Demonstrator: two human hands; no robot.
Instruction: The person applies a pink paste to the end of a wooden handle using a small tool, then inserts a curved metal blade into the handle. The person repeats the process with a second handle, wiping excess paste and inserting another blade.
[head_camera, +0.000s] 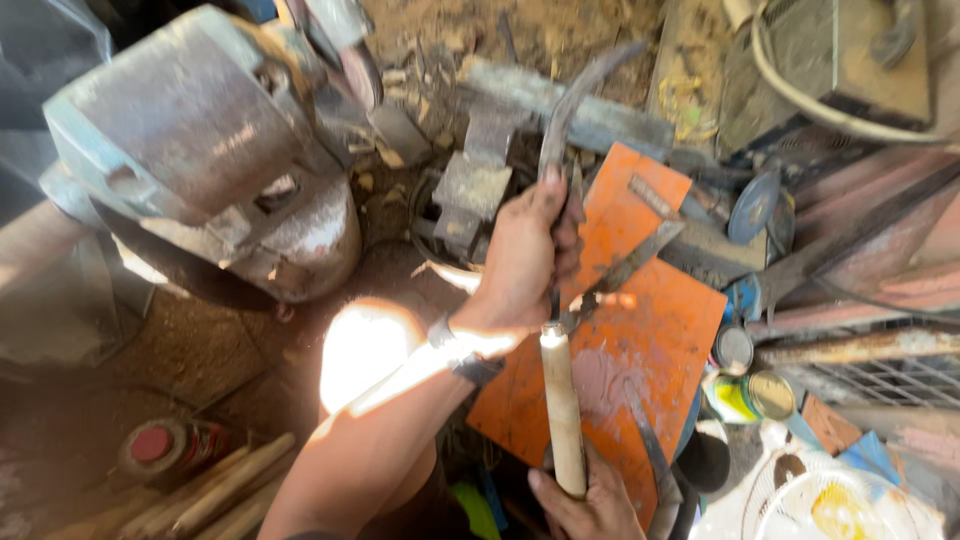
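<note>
My left hand (525, 255) is wrapped around the dark metal shank of a sickle, thumb pointing up along it. The curved blade (575, 95) rises from that grip and bends to the right. A pale wooden handle (562, 400) hangs below the shank, and my right hand (590, 505) grips its lower end at the bottom edge of the view. The tool is held upright in front of an orange metal sheet (655, 345). A dark band sits on my left wrist.
A large grey-blue motor housing (200, 150) fills the upper left. Metal blocks (470, 190) lie behind my hand. Flat metal strips (625, 270) rest on the orange sheet. Paint cans (750, 395) stand at right, wooden sticks (210, 490) at lower left, a white wire guard (830, 500) at lower right.
</note>
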